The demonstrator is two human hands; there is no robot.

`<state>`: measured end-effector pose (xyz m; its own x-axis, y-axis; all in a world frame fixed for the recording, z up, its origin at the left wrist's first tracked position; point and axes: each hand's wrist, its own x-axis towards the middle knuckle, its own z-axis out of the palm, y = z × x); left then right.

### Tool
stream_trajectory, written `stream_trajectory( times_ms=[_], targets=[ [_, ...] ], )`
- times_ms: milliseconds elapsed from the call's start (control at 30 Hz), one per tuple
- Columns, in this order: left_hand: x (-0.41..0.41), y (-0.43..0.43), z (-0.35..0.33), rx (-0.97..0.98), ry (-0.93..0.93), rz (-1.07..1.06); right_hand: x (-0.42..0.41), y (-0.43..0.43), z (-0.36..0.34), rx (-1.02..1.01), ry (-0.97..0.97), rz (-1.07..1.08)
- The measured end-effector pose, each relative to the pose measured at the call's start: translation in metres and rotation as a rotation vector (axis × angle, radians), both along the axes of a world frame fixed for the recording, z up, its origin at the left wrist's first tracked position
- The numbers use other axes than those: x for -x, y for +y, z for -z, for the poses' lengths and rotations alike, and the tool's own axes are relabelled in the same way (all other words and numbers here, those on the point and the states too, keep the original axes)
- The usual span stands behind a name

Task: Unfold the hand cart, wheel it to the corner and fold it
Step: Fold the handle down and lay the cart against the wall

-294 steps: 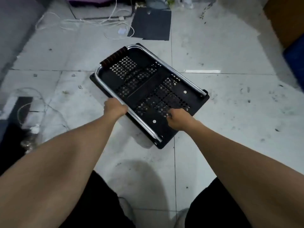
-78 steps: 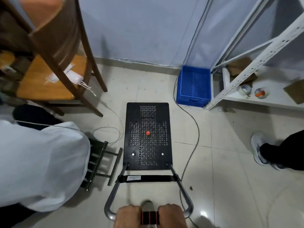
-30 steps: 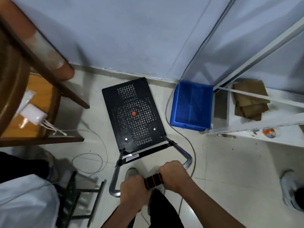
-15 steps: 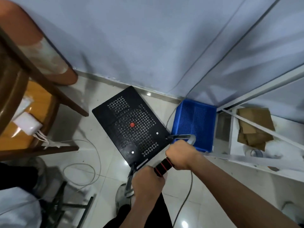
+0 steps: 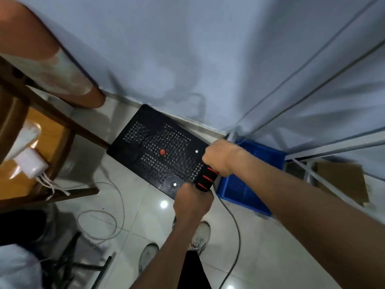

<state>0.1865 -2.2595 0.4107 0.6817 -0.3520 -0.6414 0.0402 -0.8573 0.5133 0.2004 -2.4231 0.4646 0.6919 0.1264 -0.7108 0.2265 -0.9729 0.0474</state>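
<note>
The hand cart's black perforated deck, with a red dot at its middle, lies flat on the tiled floor against the grey wall. Its far end touches the skirting. The handle's black-and-red foam grip stands over the deck's near right end. My left hand is closed on the grip's lower end. My right hand is closed on its upper end. The metal handle tubes are hidden under my hands.
A blue plastic crate sits just right of the deck, beside a white metal rack holding cardboard. A wooden chair with a white charger stands left. Cables loop on the floor. My shoes are below the hands.
The cart has rolled further toward the wall and turned, its deck now against the skirting. Both hands stay on the grip, which has moved over the deck's near end.
</note>
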Motion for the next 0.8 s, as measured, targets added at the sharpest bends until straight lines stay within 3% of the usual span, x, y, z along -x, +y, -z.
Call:
stream_trajectory(
  times_ms=[67,200,267,367,467,600,700,800],
  targets=[
    [-0.008,-0.022,-0.001,0.05,0.079,-0.032,-0.012,-0.018,-0.004,0.005,0.005,0.029],
    [-0.03,-0.053,0.0,0.108,0.163,-0.11,-0.027,-0.039,0.007,0.068,-0.169,0.104],
    [-0.045,-0.061,0.001,0.107,0.199,-0.129,-0.031,-0.043,0.022,0.043,-0.334,0.216],
    [-0.079,-0.061,0.011,0.122,0.165,-0.09,-0.025,-0.039,0.045,-0.15,-0.685,0.464],
    [-0.13,-0.048,0.019,0.101,0.0,-0.063,-0.006,-0.022,0.064,-0.272,-0.825,0.784],
    [-0.228,-0.018,0.06,-0.091,-0.569,0.14,0.016,-0.009,0.139,-0.272,-0.709,1.252],
    [-0.303,0.001,0.137,-0.235,-0.729,0.164,0.019,-0.008,0.207,-0.26,-0.679,1.353],
    [-0.369,0.017,0.227,-0.318,-0.732,0.191,0.011,-0.007,0.277,-0.22,-0.674,1.263]
  ],
)
